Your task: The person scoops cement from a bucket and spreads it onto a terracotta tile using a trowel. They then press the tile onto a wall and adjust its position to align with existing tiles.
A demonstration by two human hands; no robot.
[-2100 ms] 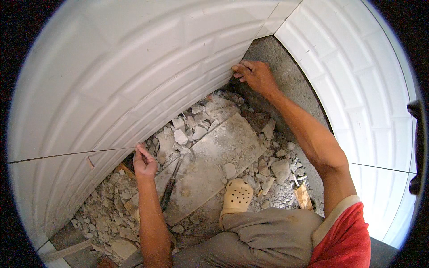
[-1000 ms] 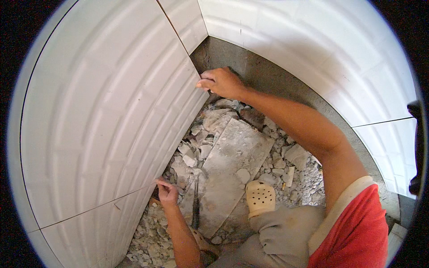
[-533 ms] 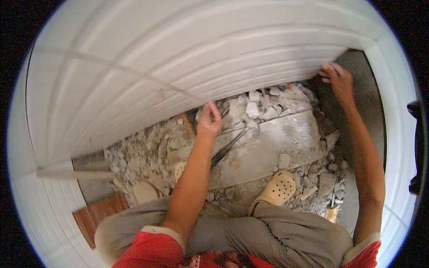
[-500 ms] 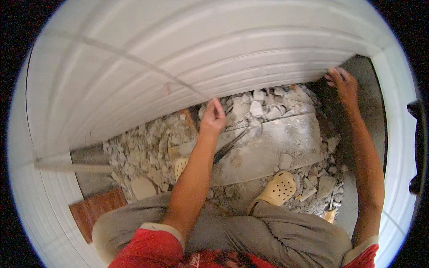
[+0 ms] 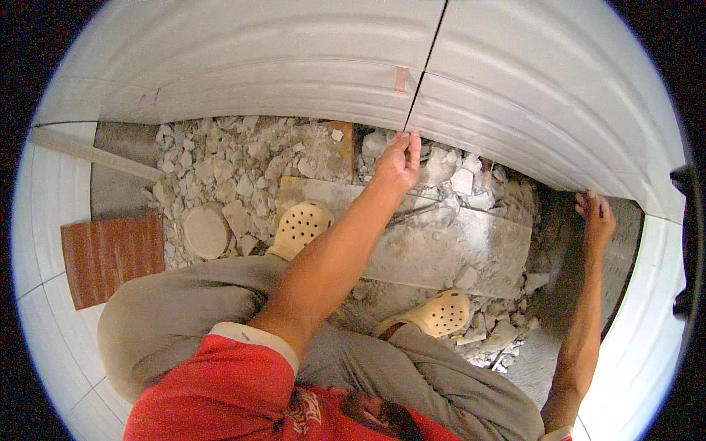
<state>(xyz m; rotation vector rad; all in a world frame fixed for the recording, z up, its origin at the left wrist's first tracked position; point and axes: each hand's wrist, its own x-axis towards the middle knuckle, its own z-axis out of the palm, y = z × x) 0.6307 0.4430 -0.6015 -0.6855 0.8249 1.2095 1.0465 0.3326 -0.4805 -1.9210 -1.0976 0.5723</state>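
White wavy wall tiles (image 5: pixel 294 81) stand before me, with a dark narrow seam running down to their lower edge. At the bottom of that seam, my left hand (image 5: pixel 399 163) is closed in a pinch, thumb and fingers together. What lies between its fingertips is too small to make out. Farther right, my right hand (image 5: pixel 599 220) is at the lower edge of the right-hand tile (image 5: pixel 529 132), fingers bent and fingertips up against that edge. Whatever those fingers hold is hidden. A small brownish strip (image 5: pixel 401 79) sticks to the tile left of the seam.
Broken rubble (image 5: pixel 220 162) and a dusty slab (image 5: pixel 448 250) cover the ground below the tiles. My feet wear cream perforated clogs (image 5: pixel 303 228). At left are a round disc-like piece (image 5: pixel 207 231), a reddish-brown corrugated piece (image 5: pixel 114 257) and a pale strip (image 5: pixel 99 156).
My view has swung, so the seam stands steeper and farther right. My left hand stays at the seam's foot; my right hand remains by the tile's lower edge, now lower in view.
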